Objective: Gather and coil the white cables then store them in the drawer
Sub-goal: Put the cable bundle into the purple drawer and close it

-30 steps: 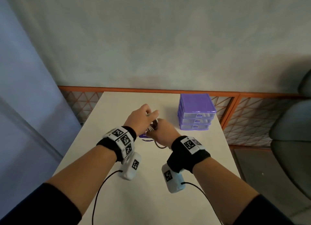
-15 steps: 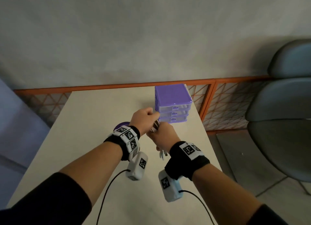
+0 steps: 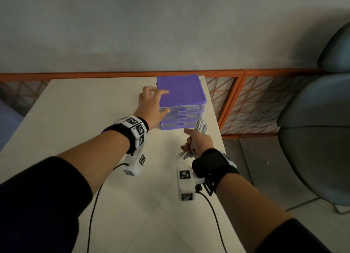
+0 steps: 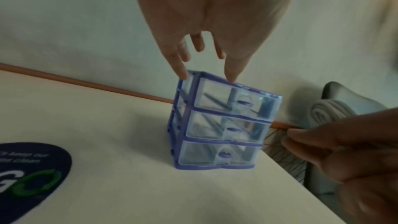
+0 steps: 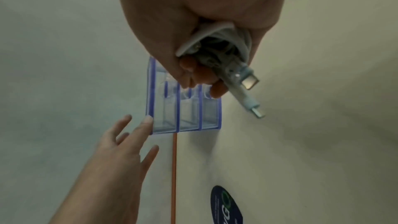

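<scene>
1. Three closed drawers fill the purple drawer unit [image 3: 181, 103] at the counter's [image 3: 94, 101] far right corner.
2. Left hand [image 4: 215, 23], grip wide, rests fingertips on top, likely steadying it.
3. Right hand [image 5: 200, 14] grips the coiled white cables [image 5: 232, 54], ready for storing.

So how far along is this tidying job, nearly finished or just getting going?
Well along, I would say. Done: the white cables are gathered into a coil, plugs sticking out. In hand: the right hand grips that coil in front of the purple drawer unit, while the left hand rests its fingers on the unit's top. Left: all three drawers look closed, so one must be opened and the coil put inside.
</scene>
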`<act>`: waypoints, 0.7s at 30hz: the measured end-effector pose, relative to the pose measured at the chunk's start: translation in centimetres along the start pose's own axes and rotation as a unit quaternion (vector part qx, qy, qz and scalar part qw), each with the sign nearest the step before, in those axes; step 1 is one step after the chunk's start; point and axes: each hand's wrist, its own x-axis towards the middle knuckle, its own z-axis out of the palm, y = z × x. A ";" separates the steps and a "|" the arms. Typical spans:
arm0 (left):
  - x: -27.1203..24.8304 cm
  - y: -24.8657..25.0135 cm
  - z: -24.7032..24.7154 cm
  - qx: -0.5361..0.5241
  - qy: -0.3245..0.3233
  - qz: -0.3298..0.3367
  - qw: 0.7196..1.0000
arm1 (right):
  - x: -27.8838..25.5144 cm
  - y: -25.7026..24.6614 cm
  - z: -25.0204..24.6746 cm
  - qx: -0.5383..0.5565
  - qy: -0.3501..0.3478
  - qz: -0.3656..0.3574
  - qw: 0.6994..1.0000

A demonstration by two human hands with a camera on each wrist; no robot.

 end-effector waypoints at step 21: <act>2.5 -2.5 2.0 -0.040 -0.058 0.007 0.997 | 5.3 1.4 4.4 0.160 0.040 0.010 0.986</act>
